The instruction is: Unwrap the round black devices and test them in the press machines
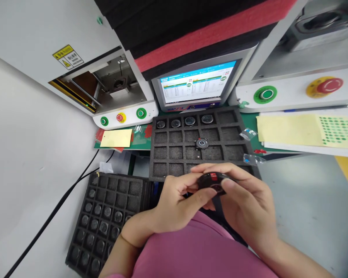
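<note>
My left hand [178, 202] and my right hand [246, 202] are both closed on a round black watch case [204, 180] in front of my chest. A red mark shows on its rim, and my thumbs press on its near side. Just beyond my fingers lies a black foam tray [174, 146] with square pockets. Several round watch cases fill most of its back row. Another watch case [202, 143], back side up with a small red piece at its rim, rests across the pocket walls in the middle.
Lower left, a second foam tray [115, 189] holds several watch cases. Behind stand a monitor [197, 85] and machines with green and red buttons [330, 85]. Yellow paper [116, 138], a sticker sheet [338, 131] and small plastic bags [248, 134] lie around. Black cables [66, 193] hang at left.
</note>
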Motion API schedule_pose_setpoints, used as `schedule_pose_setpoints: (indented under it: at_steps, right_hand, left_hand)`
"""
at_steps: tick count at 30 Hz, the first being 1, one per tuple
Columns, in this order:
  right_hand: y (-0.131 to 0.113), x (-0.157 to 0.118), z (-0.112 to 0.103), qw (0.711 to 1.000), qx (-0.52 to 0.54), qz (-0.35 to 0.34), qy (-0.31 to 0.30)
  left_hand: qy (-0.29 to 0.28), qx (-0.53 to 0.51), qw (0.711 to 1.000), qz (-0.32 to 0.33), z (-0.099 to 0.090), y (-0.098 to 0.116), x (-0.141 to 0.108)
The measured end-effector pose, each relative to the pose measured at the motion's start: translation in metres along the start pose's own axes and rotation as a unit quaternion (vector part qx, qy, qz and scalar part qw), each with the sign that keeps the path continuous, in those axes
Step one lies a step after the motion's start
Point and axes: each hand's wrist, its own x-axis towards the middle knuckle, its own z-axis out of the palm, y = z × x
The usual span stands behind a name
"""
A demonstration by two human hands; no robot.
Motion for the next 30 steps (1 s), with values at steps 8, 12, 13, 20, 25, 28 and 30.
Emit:
schedule_pose_setpoints:
  at_steps: [8, 12, 13, 20, 25, 28, 30]
  right_hand:
    - [0.006, -0.005, 0.006, 0.998, -0.018, -0.052, -0.001]
    - [0.009, -0.007, 0.009, 0.995, -0.005, -0.095, 0.008]
    - [0.009, -0.007, 0.009, 0.995, -0.002, -0.101, 0.003]
    - [-0.002, -0.005, 0.017, 0.996, 0.077, -0.046, -0.018]
    - [-0.001, -0.005, 0.024, 0.992, 0.121, -0.023, -0.022]
    - [-0.001, -0.007, 0.022, 0.991, 0.12, -0.016, -0.051]
    - [-0.001, -0.01, 0.018, 0.994, 0.071, -0.024, -0.079]
  left_hand:
    - [0.03, 0.156, 0.984, 0.086, 0.002, 0.0, -0.006]
    - [0.033, 0.219, 0.965, 0.141, 0.002, -0.003, -0.009]
    - [0.037, 0.241, 0.957, 0.158, 0.002, -0.003, -0.009]
    - [0.049, 0.304, 0.912, 0.271, 0.003, -0.002, -0.01]
    - [0.033, 0.356, 0.884, 0.301, -0.002, -0.003, -0.015]
    - [0.042, 0.363, 0.876, 0.315, -0.006, -0.001, -0.019]
    - [0.047, 0.309, 0.907, 0.283, -0.008, 0.001, -0.021]
